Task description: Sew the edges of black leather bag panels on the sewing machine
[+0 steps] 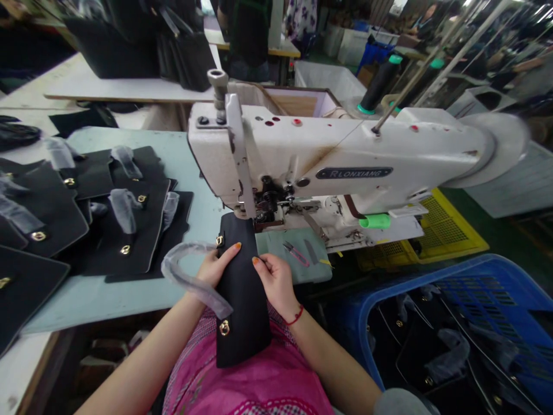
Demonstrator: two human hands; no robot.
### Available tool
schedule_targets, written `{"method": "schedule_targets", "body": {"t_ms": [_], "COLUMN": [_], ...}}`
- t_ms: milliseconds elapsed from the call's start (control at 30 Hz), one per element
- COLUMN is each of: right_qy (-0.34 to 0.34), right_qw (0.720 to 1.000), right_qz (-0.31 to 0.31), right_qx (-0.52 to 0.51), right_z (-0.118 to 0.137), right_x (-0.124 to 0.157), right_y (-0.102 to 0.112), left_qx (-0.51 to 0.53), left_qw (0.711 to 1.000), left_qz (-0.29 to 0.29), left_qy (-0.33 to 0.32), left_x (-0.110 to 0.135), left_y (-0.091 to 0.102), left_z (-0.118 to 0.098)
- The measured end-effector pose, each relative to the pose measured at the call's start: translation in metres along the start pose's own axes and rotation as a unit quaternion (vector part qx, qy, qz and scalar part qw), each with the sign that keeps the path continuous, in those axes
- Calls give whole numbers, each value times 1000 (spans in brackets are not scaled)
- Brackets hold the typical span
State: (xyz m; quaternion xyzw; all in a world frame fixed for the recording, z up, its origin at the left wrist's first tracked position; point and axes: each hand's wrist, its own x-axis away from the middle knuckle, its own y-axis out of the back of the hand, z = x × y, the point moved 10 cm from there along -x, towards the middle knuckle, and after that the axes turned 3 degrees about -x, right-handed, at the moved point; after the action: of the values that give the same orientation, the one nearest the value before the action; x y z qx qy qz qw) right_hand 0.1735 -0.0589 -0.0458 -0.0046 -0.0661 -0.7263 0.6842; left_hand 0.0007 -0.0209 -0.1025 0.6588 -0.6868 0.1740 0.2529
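A narrow black leather panel (242,288) with gold rings runs from under the head of a white sewing machine (328,158) down over my pink lap. My left hand (218,266) grips its left edge, thumb on top. My right hand (274,282) pinches its right edge. A clear plastic-wrapped strap (190,276) loops from the panel past my left wrist.
Several black panels with gold rings (90,219) lie spread on the pale blue table at the left. Small snips (296,253) rest on the machine bed. A blue crate (453,323) of black pieces stands at lower right, a yellow basket (436,230) behind it.
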Motion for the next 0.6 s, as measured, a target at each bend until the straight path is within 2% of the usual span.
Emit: {"method": "schedule_targets", "body": {"t_ms": [400, 600], "right_qy": [-18, -21], "right_qw": [999, 998], "right_qz": [6, 9], "right_qx": [-34, -51], "right_z": [-2, -1], "right_x": [-12, -25], "right_y": [-3, -4], "left_qx": [50, 28], "left_qw": [999, 999], "left_qz": [13, 11], "left_qy": [8, -35], "left_x": [-5, -21], "left_y": [-6, -2], "left_z": [-6, -14]}}
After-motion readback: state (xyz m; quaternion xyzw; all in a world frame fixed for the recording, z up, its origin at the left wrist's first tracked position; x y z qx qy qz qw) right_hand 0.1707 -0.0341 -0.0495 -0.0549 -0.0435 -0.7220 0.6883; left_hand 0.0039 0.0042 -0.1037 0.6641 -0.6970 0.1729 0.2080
